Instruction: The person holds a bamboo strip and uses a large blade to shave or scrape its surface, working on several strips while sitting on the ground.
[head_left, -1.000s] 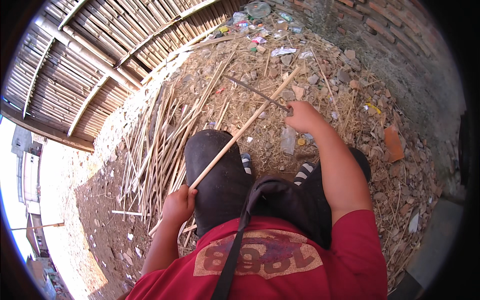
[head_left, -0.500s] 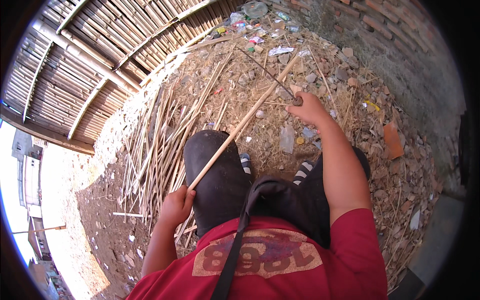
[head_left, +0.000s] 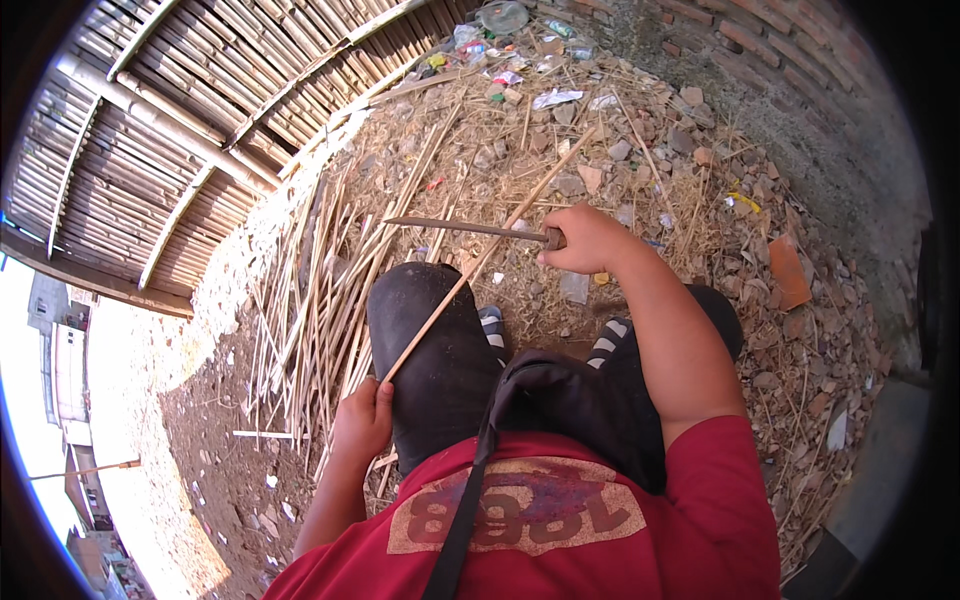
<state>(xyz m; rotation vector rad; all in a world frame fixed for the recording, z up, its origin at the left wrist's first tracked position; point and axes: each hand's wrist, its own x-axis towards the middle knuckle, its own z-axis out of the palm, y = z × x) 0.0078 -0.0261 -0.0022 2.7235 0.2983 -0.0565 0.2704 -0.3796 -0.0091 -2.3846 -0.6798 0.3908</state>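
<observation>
A long, pale bamboo strip (head_left: 438,321) slants from my lap toward the far right, resting across my left thigh. My left hand (head_left: 362,420) is closed around its near end. In my right hand (head_left: 592,240) I grip the handle of a long knife (head_left: 450,227) with a dark, narrow blade. The blade points left and crosses the strip beyond my knees; whether it presses on the strip I cannot tell. My fingers hide most of the knife's handle.
Many split bamboo strips (head_left: 300,330) lie in a loose pile at left. Rubble, dry straw and litter cover the ground, with an orange tile piece (head_left: 789,273) at right. A brick wall (head_left: 790,90) bounds the right; a bamboo-slat structure (head_left: 200,140) stands at upper left.
My right hand has come nearer and slightly left. The knife has swung from pointing away to pointing left across the strip. The strip now shows a narrower side; my left hand still grips it.
</observation>
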